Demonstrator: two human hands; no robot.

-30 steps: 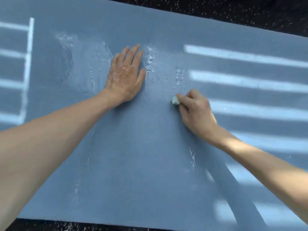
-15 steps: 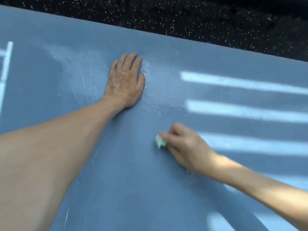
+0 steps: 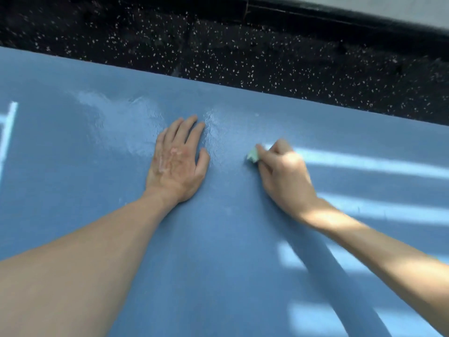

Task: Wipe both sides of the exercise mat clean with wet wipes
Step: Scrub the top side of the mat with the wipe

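**Blue exercise mat [image 3: 218,263], one tiny wet wipe [image 3: 252,155] on it**

So the mat's lying flat on a black floor [image 3: 218,49] with pale speckles, and it fills most of the view. Its far edge runs at a slant across the upper part.

The left hand [image 3: 177,164] is planted palm down near the middle of the mat. Its fingers are straight and close together, pointing toward the far edge, and it's holding nothing.

The right hand [image 3: 284,176] is just beside it, not touching it. Its fingers are curled, pinching a wadded-up pale green wipe. The wipe pokes out on the side facing the left hand and looks to be right down on the mat surface. It's a bit blurry there, though.

There's a shiny wet sheen [image 3: 126,125] on the mat, to the left of and beyond the left hand. A narrower streak of it sits between the two hands.

Sunlight bars [image 3: 376,164] cross the right side of the mat and catch the right forearm too, and a few more show at the left edge.

At the far side of the floor there's a black skirting strip [image 3: 340,18].
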